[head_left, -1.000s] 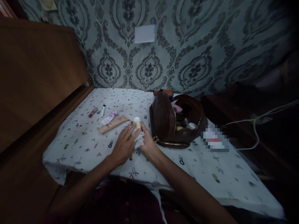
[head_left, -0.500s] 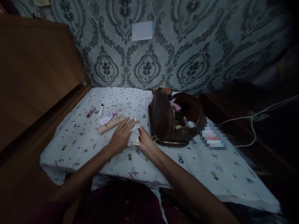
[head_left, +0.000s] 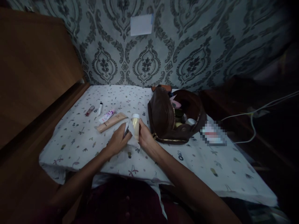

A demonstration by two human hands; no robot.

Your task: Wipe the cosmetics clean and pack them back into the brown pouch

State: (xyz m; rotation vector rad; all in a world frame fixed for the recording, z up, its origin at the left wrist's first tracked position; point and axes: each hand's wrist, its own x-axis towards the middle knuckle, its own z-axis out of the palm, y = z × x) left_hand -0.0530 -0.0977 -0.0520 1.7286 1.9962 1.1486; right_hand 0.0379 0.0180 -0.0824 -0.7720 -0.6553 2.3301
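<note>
My right hand [head_left: 145, 135] is wrapped round a pale yellow tube with a white cap [head_left: 135, 124], held cap end up over the table. My left hand [head_left: 118, 138] is closed on a white wipe [head_left: 132, 139], which lies against the tube's left side. Just beyond my left hand lies a beige tube [head_left: 111, 122] on the cloth. Beside it are a pink and white tube [head_left: 107, 116], a small white tube with a black cap [head_left: 100, 109] and a small reddish lip gloss tube [head_left: 89, 110].
An unzipped brown toiletry bag [head_left: 163, 113], holding several cosmetics, stands right of my hands. A blurred-out item [head_left: 213, 133] lies farther right, near a white cable [head_left: 251, 126]. The printed tablecloth [head_left: 70, 146] meets a wooden cabinet [head_left: 35, 71] at left and a patterned wall behind.
My left hand has drawn back toward me, off the tube's upper part, with the wipe. The white cap and yellow side now show. The view has tilted slightly down.
</note>
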